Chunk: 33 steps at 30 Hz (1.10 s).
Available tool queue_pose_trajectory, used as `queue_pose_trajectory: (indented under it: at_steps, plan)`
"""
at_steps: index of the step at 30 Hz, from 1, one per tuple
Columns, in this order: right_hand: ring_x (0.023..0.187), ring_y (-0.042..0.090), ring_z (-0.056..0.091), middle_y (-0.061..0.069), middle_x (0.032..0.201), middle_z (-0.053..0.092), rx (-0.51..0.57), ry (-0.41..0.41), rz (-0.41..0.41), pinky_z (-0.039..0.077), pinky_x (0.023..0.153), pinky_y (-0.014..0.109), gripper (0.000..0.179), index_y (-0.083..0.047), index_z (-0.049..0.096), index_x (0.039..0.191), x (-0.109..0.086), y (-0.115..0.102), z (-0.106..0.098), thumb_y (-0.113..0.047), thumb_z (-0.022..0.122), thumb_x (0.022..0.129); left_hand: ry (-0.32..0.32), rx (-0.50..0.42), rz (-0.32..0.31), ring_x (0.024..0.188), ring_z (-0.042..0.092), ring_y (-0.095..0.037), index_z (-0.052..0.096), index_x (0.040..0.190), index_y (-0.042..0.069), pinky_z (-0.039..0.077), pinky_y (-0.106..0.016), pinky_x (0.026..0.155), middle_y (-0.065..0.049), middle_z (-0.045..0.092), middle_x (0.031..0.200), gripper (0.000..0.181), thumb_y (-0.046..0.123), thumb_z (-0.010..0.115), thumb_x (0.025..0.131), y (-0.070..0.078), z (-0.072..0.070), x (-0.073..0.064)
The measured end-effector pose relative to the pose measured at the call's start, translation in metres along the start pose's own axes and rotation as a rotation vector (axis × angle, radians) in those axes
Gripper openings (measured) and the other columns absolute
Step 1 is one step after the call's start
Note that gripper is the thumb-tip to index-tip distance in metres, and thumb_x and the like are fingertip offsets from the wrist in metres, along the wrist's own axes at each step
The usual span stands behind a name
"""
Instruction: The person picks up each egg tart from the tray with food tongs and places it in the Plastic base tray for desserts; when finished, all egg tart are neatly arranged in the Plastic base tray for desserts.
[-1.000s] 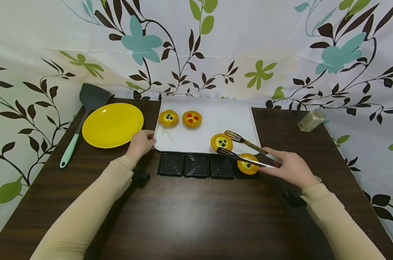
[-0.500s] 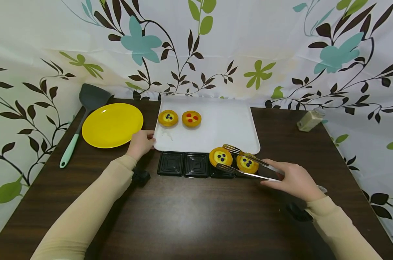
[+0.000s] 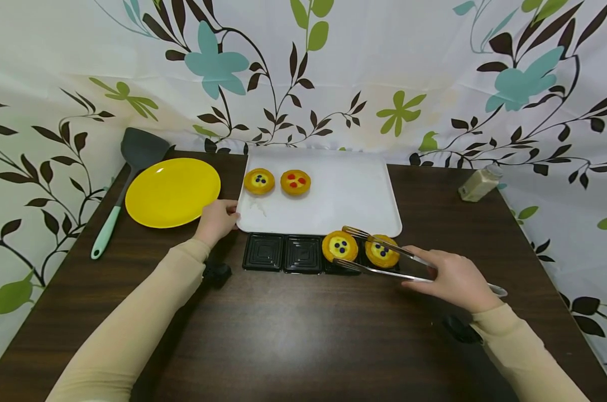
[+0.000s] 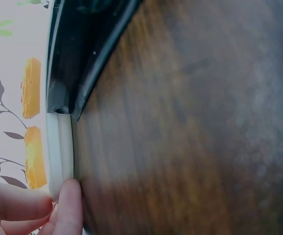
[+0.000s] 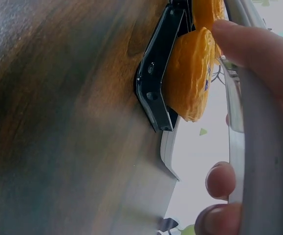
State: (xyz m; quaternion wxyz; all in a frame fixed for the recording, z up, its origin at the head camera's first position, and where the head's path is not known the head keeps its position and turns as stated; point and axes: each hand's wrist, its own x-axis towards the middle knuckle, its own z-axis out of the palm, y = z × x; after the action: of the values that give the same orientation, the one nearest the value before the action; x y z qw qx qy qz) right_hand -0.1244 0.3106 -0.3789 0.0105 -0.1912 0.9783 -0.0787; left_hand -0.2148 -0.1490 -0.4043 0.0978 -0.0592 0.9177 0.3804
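My left hand [image 3: 217,224] pinches the left front corner of a white tray [image 3: 353,195]; in the left wrist view the fingers [image 4: 69,208] grip its rim. My right hand [image 3: 451,279] holds metal tongs [image 3: 398,274], their ends on either side of a tart with blueberries [image 3: 340,248]. That tart sits over the third compartment of a black four-section tray [image 3: 303,255]. Another blueberry tart [image 3: 382,255] rests in the rightmost compartment, beneath the tongs' arms. On the white tray's left part lie a blueberry tart [image 3: 259,182] and a red-topped tart [image 3: 295,183].
To the left is a yellow plate [image 3: 172,192], with a spatula [image 3: 114,220] alongside it. A small shaker jar [image 3: 481,183] is at the back right of the dark wooden table [image 3: 293,335]. A patterned curtain [image 3: 333,72] hangs behind.
The right hand has brought a blueberry tart in the tongs from the white tray's front edge down to the black tray's third compartment. The left hand has stayed put.
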Motion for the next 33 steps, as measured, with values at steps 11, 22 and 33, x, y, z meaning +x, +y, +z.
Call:
queue_pose_trajectory:
  at_steps: [11,22,33]
  plan:
    - [0.055,0.010,0.040,-0.004,0.068,0.055,-0.020,0.004,-0.010,0.035,0.049,0.025,0.079,-0.019,0.058,0.131,-0.0007,0.0011,0.0008,-0.064,0.073,0.068,-0.008,0.004,-0.002,0.085,0.064,-0.029,0.049,0.133,-0.008,0.057,-0.034,0.079,-0.024,0.058,0.115,0.042,0.004,0.055,0.094,-0.0022,0.0000,0.0027]
    - [0.053,0.009,0.037,-0.006,0.064,0.047,-0.024,0.018,-0.017,0.030,0.045,0.025,0.079,-0.023,0.055,0.133,-0.0025,0.0015,0.0001,-0.065,0.072,0.068,-0.006,0.003,0.016,0.085,0.065,-0.029,0.049,0.133,-0.008,0.057,-0.033,0.077,-0.025,0.058,0.116,0.042,0.004,0.056,0.094,-0.0038,-0.0004,0.0035]
    - [0.053,0.009,0.039,-0.002,0.071,0.057,-0.038,0.050,-0.018,0.034,0.044,0.024,0.080,-0.022,0.056,0.132,-0.0030,0.0016,0.0028,-0.065,0.073,0.067,-0.008,-0.004,0.008,0.086,0.065,-0.029,0.049,0.133,-0.008,0.057,-0.034,0.078,-0.025,0.058,0.117,0.042,0.005,0.055,0.094,-0.0035,0.0010,0.0034]
